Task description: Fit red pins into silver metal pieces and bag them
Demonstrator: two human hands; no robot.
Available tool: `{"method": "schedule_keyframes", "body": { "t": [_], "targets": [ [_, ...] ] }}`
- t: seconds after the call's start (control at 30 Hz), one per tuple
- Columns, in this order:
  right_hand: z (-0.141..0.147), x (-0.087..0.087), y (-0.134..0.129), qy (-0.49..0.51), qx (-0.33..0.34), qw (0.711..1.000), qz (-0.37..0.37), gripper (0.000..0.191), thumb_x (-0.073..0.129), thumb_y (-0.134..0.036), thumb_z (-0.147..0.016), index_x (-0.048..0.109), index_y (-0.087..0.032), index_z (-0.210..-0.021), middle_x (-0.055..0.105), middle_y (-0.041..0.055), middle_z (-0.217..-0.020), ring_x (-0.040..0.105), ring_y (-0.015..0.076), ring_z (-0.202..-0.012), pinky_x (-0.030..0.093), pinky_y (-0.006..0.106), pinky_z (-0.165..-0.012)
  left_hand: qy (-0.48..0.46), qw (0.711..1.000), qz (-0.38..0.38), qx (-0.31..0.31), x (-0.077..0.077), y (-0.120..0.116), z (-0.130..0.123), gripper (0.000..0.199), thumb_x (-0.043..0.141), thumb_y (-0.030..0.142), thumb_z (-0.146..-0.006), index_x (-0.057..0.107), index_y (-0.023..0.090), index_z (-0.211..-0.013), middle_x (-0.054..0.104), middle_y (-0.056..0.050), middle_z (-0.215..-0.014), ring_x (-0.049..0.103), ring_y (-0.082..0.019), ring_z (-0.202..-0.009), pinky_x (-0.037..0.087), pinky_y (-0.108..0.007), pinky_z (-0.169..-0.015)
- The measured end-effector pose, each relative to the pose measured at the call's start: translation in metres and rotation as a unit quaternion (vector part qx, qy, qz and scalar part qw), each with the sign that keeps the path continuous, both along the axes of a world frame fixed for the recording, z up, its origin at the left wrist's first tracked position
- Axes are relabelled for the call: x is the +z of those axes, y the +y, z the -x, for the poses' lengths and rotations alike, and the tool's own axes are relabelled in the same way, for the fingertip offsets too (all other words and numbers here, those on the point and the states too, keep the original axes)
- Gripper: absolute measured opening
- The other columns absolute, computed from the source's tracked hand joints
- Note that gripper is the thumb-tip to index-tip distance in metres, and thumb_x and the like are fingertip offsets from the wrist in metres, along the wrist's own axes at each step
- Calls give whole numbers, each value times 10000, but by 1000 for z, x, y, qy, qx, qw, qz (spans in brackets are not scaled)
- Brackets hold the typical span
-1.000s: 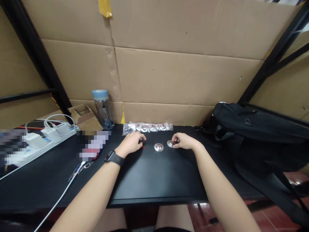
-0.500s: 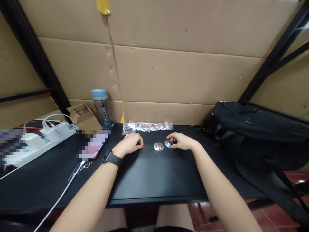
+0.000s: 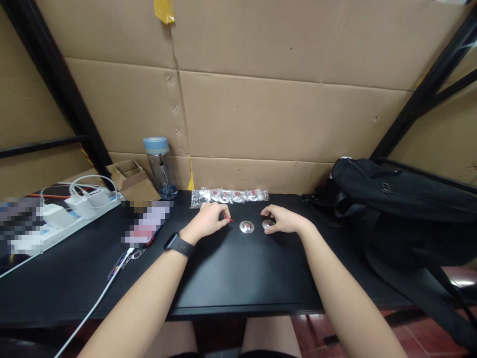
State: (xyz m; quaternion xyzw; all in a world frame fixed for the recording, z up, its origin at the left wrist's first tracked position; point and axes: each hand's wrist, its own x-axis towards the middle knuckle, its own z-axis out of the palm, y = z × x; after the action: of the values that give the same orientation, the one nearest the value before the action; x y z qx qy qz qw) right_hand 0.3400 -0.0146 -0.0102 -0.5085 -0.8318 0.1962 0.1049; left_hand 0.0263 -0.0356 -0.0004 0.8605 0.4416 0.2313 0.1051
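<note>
1. The small red piece (image 3: 231,220) might slip or spring away, because only its end shows beyond the fingertips of the left hand (image 3: 210,219) and the pinch looks slight.
2. The right-hand metal disc (image 3: 267,225) might skid or tip if the thumb of the right hand (image 3: 283,219) presses on one edge alone; its thin, flat rim seems hard to get under.
3. The left-hand metal disc (image 3: 246,227) could be knocked sideways, since it lies loose between the two hands and either one might brush it.
4. The left hand is pinching the red piece between thumb and fingers, just left of the left-hand metal disc and apart from it.
5. The right hand is loosely curved, its thumb and fingers parted rather than closed. The thumb overlaps the near side of the right-hand metal disc; whether it touches is unclear.
6. Both discs are on the black tabletop (image 3: 242,278), side by side with a gap between them. The left one shows a red centre; the other is partly hidden by the right hand.
7. On the far side, beyond both hands, is a row of similar discs in clear plastic packets (image 3: 238,197).
</note>
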Motion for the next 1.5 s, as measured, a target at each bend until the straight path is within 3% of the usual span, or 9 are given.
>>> {"method": "schedule_keyframes", "body": {
  "t": [0.07, 0.27, 0.5, 0.7, 0.9, 1.2, 1.37, 1.5],
  "targets": [
    [-4, 4, -1, -3, -4, 1000, 15, 608, 869, -291, -592, 669, -185, -1157, 672, 78, -1105, 636, 226, -955, 500, 305, -832, -3, 1000, -1, 7, -2, 1, 0, 57, 663, 259, -831, 688, 231, -789, 760, 11, -881, 675, -195, -872, 434, -327, -895],
    [-4, 6, 0, -1, -7, 999, 34, 442, 837, -236, -619, 716, -202, -1043, 700, 41, -953, 644, 209, -875, 502, 280, -762, -24, 1000, 7, 9, -7, 3, -1, 54, 691, 211, -791, 697, 228, -740, 770, 22, -860, 688, -191, -855, 415, -341, -940],
    [0, 0, 1, 20, 3, 999, 31, 505, 832, -241, -619, 706, -178, -1104, 677, 59, -1003, 647, 200, -899, 516, 288, -808, -54, 998, 30, 2, -12, 5, -6, 114, 712, 294, -836, 718, 258, -944, 782, 15, -908, 703, -195, -919, 406, -347, -957],
    [5, 5, -4, 22, 0, 1000, 13, 449, 843, -276, -605, 703, -180, -1021, 652, 64, -1054, 646, 172, -799, 516, 260, -709, -35, 999, -1, 28, -16, 6, -9, 128, 621, 311, -911, 738, 263, -928, 764, -9, -957, 668, -211, -962, 388, -353, -935],
    [7, 7, -5, 3, 30, 1000, -5, 479, 782, -220, -644, 701, -204, -1116, 689, 49, -1031, 648, 182, -827, 501, 273, -768, -36, 998, -19, 52, -16, 4, -12, 144, 582, 314, -946, 713, 254, -940, 697, -28, -1077, 604, -231, -1080, 353, -375, -947],
    [9, 10, -10, -5, 15, 1000, 12, 504, 807, -221, -570, 734, -181, -1068, 714, 62, -1048, 672, 202, -820, 520, 277, -748, -43, 996, -48, 67, -20, 4, -15, 165, 591, 348, -945, 730, 269, -908, 610, -45, -1170, 517, -262, -1171, 330, -418, -970],
    [12, 11, -8, -5, 14, 998, -61, 489, 781, -190, -584, 733, -169, -1070, 700, 65, -971, 655, 213, -836, 516, 297, -781, -54, 995, -54, 67, -18, 3, -16, 180, 595, 362, -946, 748, 274, -910, 606, -40, -1179, 512, -264, -1172, 337, -427, -983],
    [21, 17, -11, 90, 10, 987, -133, 469, 772, -227, -662, 718, -178, -1125, 672, 81, -1036, 647, 207, -864, 521, 315, -801, -71, 993, -51, 73, -15, 1, -18, 186, 605, 372, -940, 763, 279, -917, 606, -45, -1188, 506, -272, -1187, 347, -435, -996]
  ]
}}
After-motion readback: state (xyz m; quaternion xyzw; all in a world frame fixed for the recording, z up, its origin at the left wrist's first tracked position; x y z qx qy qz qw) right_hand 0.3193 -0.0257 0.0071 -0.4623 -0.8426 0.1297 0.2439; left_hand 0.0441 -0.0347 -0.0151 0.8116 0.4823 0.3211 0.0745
